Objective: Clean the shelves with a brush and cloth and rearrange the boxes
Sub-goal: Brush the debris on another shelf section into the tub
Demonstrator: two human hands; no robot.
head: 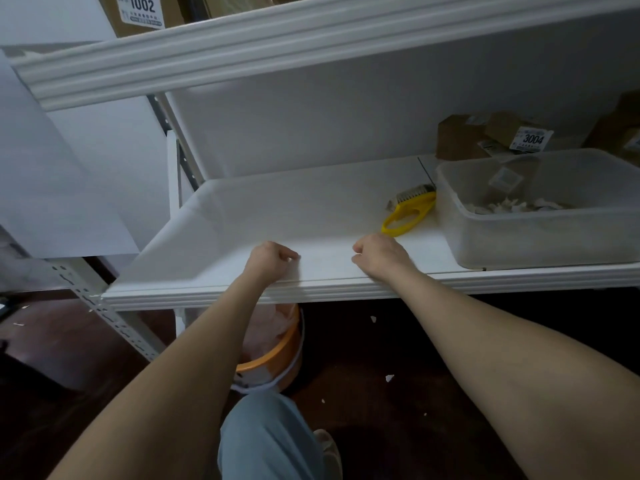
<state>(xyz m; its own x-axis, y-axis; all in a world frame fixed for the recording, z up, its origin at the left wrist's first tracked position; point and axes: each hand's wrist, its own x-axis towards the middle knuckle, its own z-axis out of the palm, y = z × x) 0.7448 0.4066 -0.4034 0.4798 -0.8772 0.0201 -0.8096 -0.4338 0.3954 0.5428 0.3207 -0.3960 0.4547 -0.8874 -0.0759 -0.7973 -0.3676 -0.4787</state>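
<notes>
A white sheet (277, 209) covers the left part of the middle shelf (242, 294). Its left edge curls up against the post. My left hand (272, 259) and my right hand (379, 252) sit side by side near the shelf's front edge, fingers curled, each pinching the sheet. A yellow-handled brush (410, 211) lies on the shelf just beyond my right hand, against a clear plastic bin (540, 237). Brown cardboard boxes, one labelled 3004 (485, 135), stand behind the bin. No cloth other than the sheet is in view.
The bin holds white scraps. A box labelled 1002 (145, 12) stands on the upper shelf (242, 50). Below the shelf is an orange-rimmed bucket (273, 362) with a pink liner. Paper scraps (389, 377) dot the dark floor. A perforated post (114, 320) slants at the left.
</notes>
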